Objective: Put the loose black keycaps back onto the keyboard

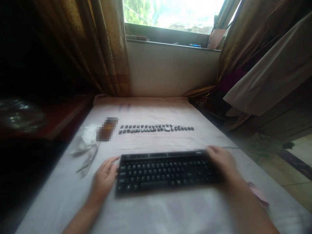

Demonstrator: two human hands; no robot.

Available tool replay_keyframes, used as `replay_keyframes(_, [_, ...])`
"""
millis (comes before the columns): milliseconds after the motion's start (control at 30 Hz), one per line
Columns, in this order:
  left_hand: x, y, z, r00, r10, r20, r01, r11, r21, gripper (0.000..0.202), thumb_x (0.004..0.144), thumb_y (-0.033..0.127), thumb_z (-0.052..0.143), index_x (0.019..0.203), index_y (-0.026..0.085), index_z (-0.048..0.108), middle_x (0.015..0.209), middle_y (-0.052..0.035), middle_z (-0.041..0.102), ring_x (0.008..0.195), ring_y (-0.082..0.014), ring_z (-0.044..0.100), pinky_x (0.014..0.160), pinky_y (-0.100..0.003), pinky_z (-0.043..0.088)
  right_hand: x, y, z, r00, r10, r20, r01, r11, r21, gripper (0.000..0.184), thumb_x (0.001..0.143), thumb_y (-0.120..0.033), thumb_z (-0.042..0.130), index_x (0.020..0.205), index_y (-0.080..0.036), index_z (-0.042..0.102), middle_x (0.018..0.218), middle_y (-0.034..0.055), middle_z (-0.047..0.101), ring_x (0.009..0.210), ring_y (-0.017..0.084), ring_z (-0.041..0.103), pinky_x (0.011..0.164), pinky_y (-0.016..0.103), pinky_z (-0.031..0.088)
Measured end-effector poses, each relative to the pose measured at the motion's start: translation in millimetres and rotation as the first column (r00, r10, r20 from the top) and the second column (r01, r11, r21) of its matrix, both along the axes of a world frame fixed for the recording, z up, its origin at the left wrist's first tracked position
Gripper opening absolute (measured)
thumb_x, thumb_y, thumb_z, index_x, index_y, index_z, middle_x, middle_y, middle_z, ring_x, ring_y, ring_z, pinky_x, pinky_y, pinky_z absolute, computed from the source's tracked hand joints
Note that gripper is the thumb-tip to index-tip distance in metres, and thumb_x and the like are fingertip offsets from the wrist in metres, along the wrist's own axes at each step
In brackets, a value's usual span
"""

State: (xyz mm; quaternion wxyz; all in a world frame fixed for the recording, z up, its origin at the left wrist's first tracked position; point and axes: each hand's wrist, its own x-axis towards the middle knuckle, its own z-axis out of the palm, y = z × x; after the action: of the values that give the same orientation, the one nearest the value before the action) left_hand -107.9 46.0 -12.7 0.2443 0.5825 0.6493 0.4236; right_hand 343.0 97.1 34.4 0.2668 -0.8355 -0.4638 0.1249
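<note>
A black computer keyboard (156,170) is in front of me, with letter keys in place and dark gaps in its block at the right. My left hand (104,175) grips its left end, thumb and fingers against the upper left edge. My right hand (220,161) is wrapped round its right end, hiding the keys there. Beyond the keyboard, small dark keycaps (156,129) lie in two long rows on the pale sheet. Blur makes it impossible to tell whether the keyboard touches the sheet or is slightly raised.
The sheet covers a table (195,204) by the window (170,14). On its left lie a pixelated brown object (106,130), crumpled white material (85,138) and a thin tool or cord (90,161). A pink item (258,194) is near the right edge. Curtains (107,48) flank the window.
</note>
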Motion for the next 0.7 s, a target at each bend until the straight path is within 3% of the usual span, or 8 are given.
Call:
replay_keyframes(100, [1, 15, -1.2, 1.0, -0.009, -0.027, 0.01, 0.999, 0.037, 0.041, 0.091, 0.045, 0.042, 0.11, 0.019, 0.067, 0.102, -0.0064, 0.073, 0.066, -0.0162, 0.071, 0.059, -0.028, 0.062, -23, 6, 9.1, 0.991, -0.013, 0.131, 0.003, 0.997, 0.076, 0.028, 0.075, -0.039, 0.056, 0.083, -0.022, 0.077, 0.091, 0.0118, 0.076, 0.087, 0.032, 0.068, 0.076, 0.041, 0.05])
replay_keyframes(200, [-5, 39, 4.4, 0.993, 0.003, -0.12, 0.009, 0.995, 0.098, 0.042, 0.092, 0.046, 0.044, 0.114, 0.018, 0.066, 0.102, -0.0071, 0.074, 0.071, -0.0173, 0.071, 0.066, -0.029, 0.061, -70, 14, 20.0, 0.982, 0.139, 0.128, -0.168, 0.952, 0.256, 0.029, 0.079, -0.038, 0.054, 0.089, -0.021, 0.076, 0.099, 0.0114, 0.076, 0.09, 0.029, 0.068, 0.083, 0.04, 0.053])
replay_keyframes(333, [-20, 84, 18.5, 0.95, 0.036, -0.31, 0.023, 0.983, 0.184, 0.036, 0.091, 0.039, 0.045, 0.111, 0.021, 0.069, 0.106, -0.0076, 0.072, 0.091, -0.0217, 0.069, 0.084, -0.034, 0.056, -150, 8, 25.8, 0.932, 0.355, 0.078, -0.348, 0.81, 0.471, 0.028, 0.088, -0.038, 0.053, 0.091, -0.021, 0.074, 0.093, 0.0094, 0.077, 0.085, 0.024, 0.07, 0.077, 0.036, 0.057])
replay_keyframes(433, [-30, 115, 25.7, 0.891, 0.044, -0.452, 0.055, 0.977, 0.204, 0.035, 0.088, 0.029, 0.044, 0.11, 0.02, 0.07, 0.108, -0.0102, 0.071, 0.101, -0.0261, 0.064, 0.094, -0.041, 0.05, -193, -11, 19.7, 0.806, 0.572, 0.154, -0.545, 0.613, 0.572, 0.021, 0.091, -0.028, 0.053, 0.09, -0.024, 0.073, 0.084, 0.0053, 0.077, 0.076, 0.021, 0.072, 0.072, 0.032, 0.059])
replay_keyframes(500, [-34, 129, 26.5, 0.844, 0.02, -0.536, 0.097, 0.977, 0.19, 0.033, 0.086, 0.026, 0.047, 0.107, 0.021, 0.072, 0.108, -0.0104, 0.071, 0.106, -0.029, 0.059, 0.098, -0.045, 0.045, -205, -23, 13.6, 0.718, 0.662, 0.215, -0.639, 0.504, 0.581, 0.02, 0.091, -0.021, 0.054, 0.091, -0.025, 0.073, 0.08, 0.0035, 0.076, 0.07, 0.018, 0.072, 0.066, 0.029, 0.059])
replay_keyframes(533, [-34, 134, 25.8, 0.821, 0.011, -0.571, 0.112, 0.978, 0.179, 0.031, 0.086, 0.026, 0.048, 0.106, 0.023, 0.072, 0.109, -0.0103, 0.071, 0.107, -0.0301, 0.058, 0.099, -0.047, 0.043, -205, -27, 10.8, 0.709, 0.669, 0.224, -0.645, 0.485, 0.591, 0.02, 0.091, -0.018, 0.054, 0.092, -0.025, 0.073, 0.078, 0.0029, 0.076, 0.068, 0.018, 0.072, 0.064, 0.027, 0.059])
replay_keyframes(700, [-35, 150, 19.6, 0.726, -0.029, -0.687, 0.146, 0.983, 0.113, 0.024, 0.086, 0.03, 0.054, 0.1, 0.027, 0.074, 0.109, -0.0085, 0.071, 0.109, -0.031, 0.053, 0.098, -0.051, 0.036, -185, -32, 3.1, 0.767, 0.613, 0.187, -0.569, 0.517, 0.64, 0.018, 0.089, -0.013, 0.057, 0.094, -0.023, 0.072, 0.076, 0.0026, 0.075, 0.065, 0.018, 0.072, 0.061, 0.026, 0.059])
